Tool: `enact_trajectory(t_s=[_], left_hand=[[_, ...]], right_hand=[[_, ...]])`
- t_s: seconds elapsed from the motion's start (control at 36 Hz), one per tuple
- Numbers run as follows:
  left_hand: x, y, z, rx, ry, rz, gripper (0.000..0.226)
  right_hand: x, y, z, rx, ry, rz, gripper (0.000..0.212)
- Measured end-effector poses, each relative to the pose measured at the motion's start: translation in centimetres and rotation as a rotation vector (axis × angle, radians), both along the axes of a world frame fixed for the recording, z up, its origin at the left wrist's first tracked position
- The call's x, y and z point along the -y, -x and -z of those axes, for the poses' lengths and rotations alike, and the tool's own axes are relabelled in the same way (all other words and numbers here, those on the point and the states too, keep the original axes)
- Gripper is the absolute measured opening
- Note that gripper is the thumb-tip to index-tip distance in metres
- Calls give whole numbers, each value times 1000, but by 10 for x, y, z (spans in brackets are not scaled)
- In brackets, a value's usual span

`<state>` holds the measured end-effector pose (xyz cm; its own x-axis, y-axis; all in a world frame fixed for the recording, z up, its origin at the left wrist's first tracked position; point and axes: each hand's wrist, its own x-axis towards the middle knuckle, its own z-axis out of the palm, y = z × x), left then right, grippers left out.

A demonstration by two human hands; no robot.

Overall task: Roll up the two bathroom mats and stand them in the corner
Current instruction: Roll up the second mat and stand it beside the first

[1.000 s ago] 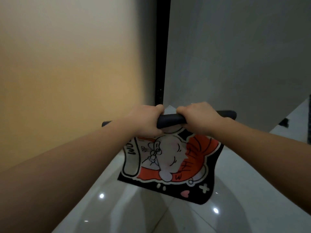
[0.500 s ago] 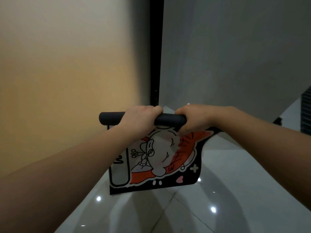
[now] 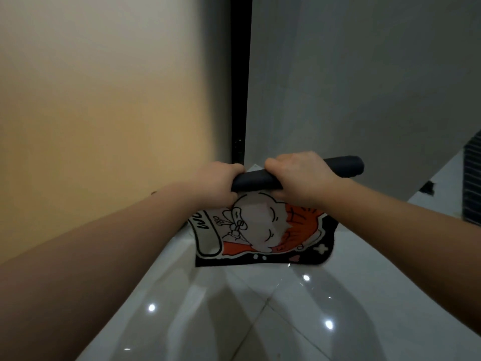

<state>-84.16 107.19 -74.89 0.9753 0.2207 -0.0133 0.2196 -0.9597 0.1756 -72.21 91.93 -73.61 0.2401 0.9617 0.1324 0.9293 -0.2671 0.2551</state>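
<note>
I hold one bathroom mat (image 3: 263,230) in the air in front of the wall corner. Its top part is wound into a dark roll (image 3: 343,166) with the black backing outward. The loose part hangs below, showing a cartoon figure in white, orange and black. My left hand (image 3: 216,183) grips the roll's left end and hides it. My right hand (image 3: 299,178) grips the roll near its middle, and the right end sticks out past it. Only this one mat is in view.
A tan wall (image 3: 104,113) on the left meets a grey wall (image 3: 364,87) on the right at a black vertical strip (image 3: 239,87). Glossy white floor tiles (image 3: 260,321) lie below. A dark slatted object (image 3: 472,183) stands at the right edge.
The roll has shifted to the right, so its right end now sticks out and my left hand covers the left end. The hanging part is a little shorter.
</note>
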Motion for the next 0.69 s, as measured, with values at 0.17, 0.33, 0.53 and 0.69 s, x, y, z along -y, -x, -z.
enact_trajectory(t_s=[0.17,0.33,0.53,0.69], left_hand=[[4,4,3,185,-297,37,27],[8,0,0,200,-300,10,30],[-1,-7,2,12,88,8,60],[-1,-7,1,68,42,-3,31]], right_hand=[[-1,-8,-13,-498,246,140,29],[-2,-8,-8,-368,131,129,12],[3,-8,-3,138,-87,-119,20],[-2,0,1,129,-78,-70,36]])
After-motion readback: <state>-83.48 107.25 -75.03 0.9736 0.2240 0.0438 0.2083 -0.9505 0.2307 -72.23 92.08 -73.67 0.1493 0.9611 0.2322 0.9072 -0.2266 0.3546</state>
